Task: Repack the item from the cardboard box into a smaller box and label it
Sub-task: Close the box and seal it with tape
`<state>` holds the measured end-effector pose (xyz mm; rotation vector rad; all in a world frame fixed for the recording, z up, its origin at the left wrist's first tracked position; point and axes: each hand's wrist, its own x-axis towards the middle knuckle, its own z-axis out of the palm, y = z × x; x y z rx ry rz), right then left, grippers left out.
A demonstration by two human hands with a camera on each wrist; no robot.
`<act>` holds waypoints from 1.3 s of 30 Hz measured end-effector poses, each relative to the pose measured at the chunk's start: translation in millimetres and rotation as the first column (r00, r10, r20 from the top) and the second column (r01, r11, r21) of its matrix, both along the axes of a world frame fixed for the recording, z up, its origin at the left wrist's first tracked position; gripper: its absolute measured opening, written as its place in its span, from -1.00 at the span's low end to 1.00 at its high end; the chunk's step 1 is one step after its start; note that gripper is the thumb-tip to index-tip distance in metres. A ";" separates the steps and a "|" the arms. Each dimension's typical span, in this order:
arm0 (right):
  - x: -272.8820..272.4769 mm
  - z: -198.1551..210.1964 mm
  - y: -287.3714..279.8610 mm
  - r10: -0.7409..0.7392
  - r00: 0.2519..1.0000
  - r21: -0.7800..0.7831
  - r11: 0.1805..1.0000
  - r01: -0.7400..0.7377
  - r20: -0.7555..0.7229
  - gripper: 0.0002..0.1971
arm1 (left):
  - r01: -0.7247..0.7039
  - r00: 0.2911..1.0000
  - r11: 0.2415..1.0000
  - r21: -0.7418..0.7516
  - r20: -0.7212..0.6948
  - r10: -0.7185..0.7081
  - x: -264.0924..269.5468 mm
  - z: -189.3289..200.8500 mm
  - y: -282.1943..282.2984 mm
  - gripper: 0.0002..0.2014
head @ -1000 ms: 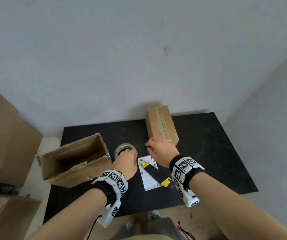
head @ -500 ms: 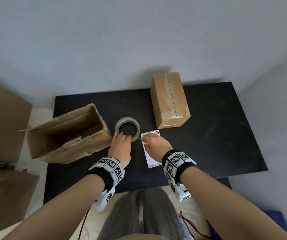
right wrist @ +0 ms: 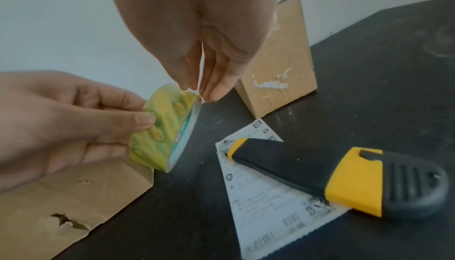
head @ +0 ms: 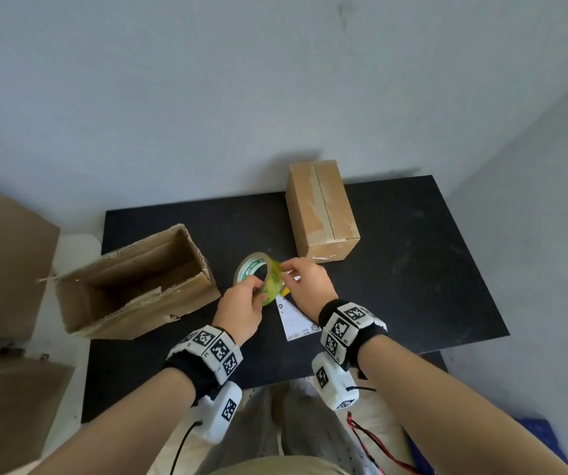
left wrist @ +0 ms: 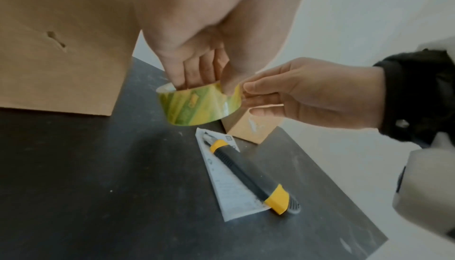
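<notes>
Head view: tape roll (head: pixel 264 276) in both grips above label (head: pixel 294 318), knife (left wrist: pixel 248 172), boxes alongside.

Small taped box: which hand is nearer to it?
Right. The right hand is just in front of the small taped box, picking at the tape roll; the left hand holds the roll further away.

Soft, even daylight is seen; shadows are faint. Wide-angle bending is noted at the head view's edges. Wrist views are dimmer, with near skin blurred and slightly washed.
</notes>
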<state>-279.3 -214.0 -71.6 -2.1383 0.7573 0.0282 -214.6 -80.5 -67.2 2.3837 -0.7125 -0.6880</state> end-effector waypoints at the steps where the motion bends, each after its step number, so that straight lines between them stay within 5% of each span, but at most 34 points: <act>1: -0.5 3.9 1.6 -0.006 1.000 -0.016 1.000 0.006 0.017 -0.79 | -0.020 1.000 1.000 -0.021 -0.013 0.019 -1.4 3.5 -0.3 -0.82; 12: -2.3 39.4 16.5 -0.074 0.979 -0.073 0.993 0.090 0.192 -0.86 | -0.028 0.999 0.973 -0.229 -0.026 0.022 -0.2 29.6 14.3 -0.94; 21: -6.0 71.9 3.2 -0.285 0.926 0.305 0.930 0.204 0.250 -0.70 | 0.007 0.999 0.996 -0.091 0.039 -0.003 10.3 49.8 7.9 -0.88; 30: -17.2 79.2 -21.8 -0.231 0.971 0.333 0.923 0.195 0.070 -0.94 | 0.288 0.952 0.950 -0.122 -0.076 -0.298 16.5 49.4 -4.3 -0.85; 39: -19.0 69.8 -43.6 -0.216 0.976 0.472 0.857 0.209 -0.040 -0.92 | 0.250 0.920 0.941 -0.229 -0.248 -0.305 11.0 52.4 -14.8 -0.85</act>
